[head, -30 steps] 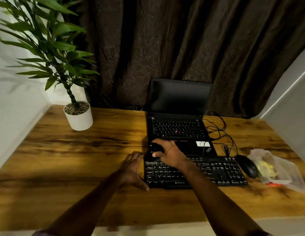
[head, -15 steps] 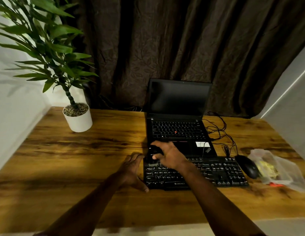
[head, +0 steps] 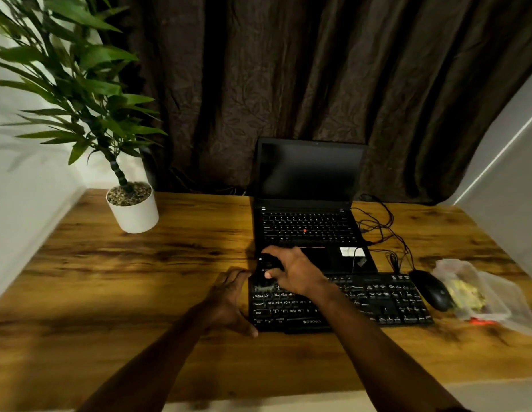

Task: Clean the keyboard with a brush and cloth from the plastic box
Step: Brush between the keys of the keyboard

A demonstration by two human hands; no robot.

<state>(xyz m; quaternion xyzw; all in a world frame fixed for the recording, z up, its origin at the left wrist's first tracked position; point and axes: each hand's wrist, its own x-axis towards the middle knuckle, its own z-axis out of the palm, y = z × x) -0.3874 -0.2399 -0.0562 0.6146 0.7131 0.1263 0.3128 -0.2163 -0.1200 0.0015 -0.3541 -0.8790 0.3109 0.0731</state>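
- Head view: a flat black external keyboard (head: pixel 362 298) lies on a brown wood-grain table (head: pixel 140 292), right of centre, with its long side parallel to the near table edge.
- The right hand (head: pixel 297 273) hovers over the keyboard's far-left corner. Its fingers and thumb are curled round a small dark object (head: pixel 266 263); brush or cloth, I cannot tell in the dim light.
- The left hand (head: pixel 229 298) rests on the wood against the keyboard's left end, fingers loosely spread, thumb by the front-left corner.
- A clear plastic box (head: pixel 496 295) with something yellow inside sits near the table's right edge, well apart from both hands.
- A black computer mouse (head: pixel 434 289) lies between the box and the keyboard's right end, just beside both.
- An open black laptop (head: pixel 309 173) stands right behind the keyboard; whether the two edges touch is unclear. Thin black cables (head: pixel 386 230) trail at its right.
- A wide stretch of wood runs from the keyboard's left end to the left wall, and a strip of wood lies along the near edge.
- A white round plant pot (head: pixel 137 214) stands at the far-left corner, before a dark brown curtain (head: pixel 288 84).
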